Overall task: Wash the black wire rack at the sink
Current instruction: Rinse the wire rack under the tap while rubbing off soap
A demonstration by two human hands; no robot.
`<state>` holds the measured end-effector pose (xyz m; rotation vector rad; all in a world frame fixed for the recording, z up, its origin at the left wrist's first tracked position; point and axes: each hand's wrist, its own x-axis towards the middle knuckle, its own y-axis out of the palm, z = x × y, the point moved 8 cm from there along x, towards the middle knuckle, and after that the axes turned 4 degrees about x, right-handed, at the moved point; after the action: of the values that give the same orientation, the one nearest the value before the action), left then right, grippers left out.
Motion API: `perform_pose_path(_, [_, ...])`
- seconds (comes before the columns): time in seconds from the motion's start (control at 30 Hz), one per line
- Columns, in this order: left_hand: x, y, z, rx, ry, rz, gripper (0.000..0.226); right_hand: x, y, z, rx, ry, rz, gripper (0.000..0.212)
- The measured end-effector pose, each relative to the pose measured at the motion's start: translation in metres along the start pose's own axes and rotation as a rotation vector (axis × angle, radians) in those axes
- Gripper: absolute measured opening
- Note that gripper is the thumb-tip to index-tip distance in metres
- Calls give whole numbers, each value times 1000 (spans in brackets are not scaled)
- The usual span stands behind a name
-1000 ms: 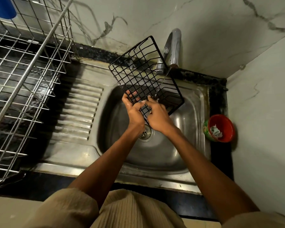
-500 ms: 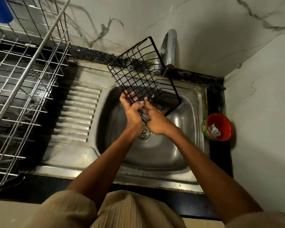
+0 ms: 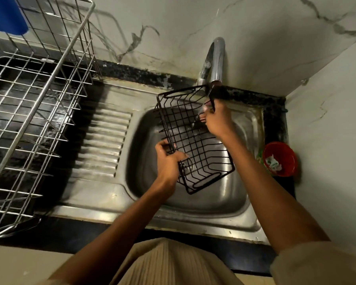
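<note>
Over the steel sink (image 3: 224, 210), under the tap (image 3: 215, 58), black wire rack (image 3: 190, 140) held tilted w/ both hands. Left hand (image 3: 168, 161) grips its left edge, fingers curled on wire. Right hand (image 3: 217, 118) clamps far corner nr spout. Red bowl (image 3: 281, 158) on table at right; steel dish rack (image 3: 35, 112) at left.

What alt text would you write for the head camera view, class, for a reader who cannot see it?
A person holds a black wire rack over a steel sink beneath the tap, left hand gripping its near edge, right hand its far corner. A silver dish rack stands left, a red bowl right.
</note>
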<state>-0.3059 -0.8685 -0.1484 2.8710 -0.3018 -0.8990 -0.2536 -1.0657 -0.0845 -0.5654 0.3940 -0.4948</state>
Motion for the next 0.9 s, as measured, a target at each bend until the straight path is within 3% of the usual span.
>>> perform_pose_path(0.07, [-10,1,3,91,-64,69,60,11,8,-8,38,0,40,19])
perform_pose_path(0.2, [-17,-11,-9,138,-142,187,101,12,23,-14,101,38,215,22])
perform_pose_path(0.27, [-13,-19,-24,111,-100,170,107,10,28,-18,158,87,262,25])
perform_pose_path(0.37, [-4,-16,-47,81,-43,169,95,7,37,-26,181,169,296,22])
perform_pose_path(0.47, [7,-13,-63,139,-52,69,116,6,41,-32,193,235,252,21])
perform_pose_path(0.57, [19,-14,-67,268,-67,-17,115,7,40,-32,160,259,229,19])
perform_pose_path(0.77, [17,-12,-68,381,-128,18,116,38,20,-14,-126,103,104,12])
perform_pose_path(0.9, [18,-15,-64,382,-182,73,103,43,18,14,-324,-64,167,16])
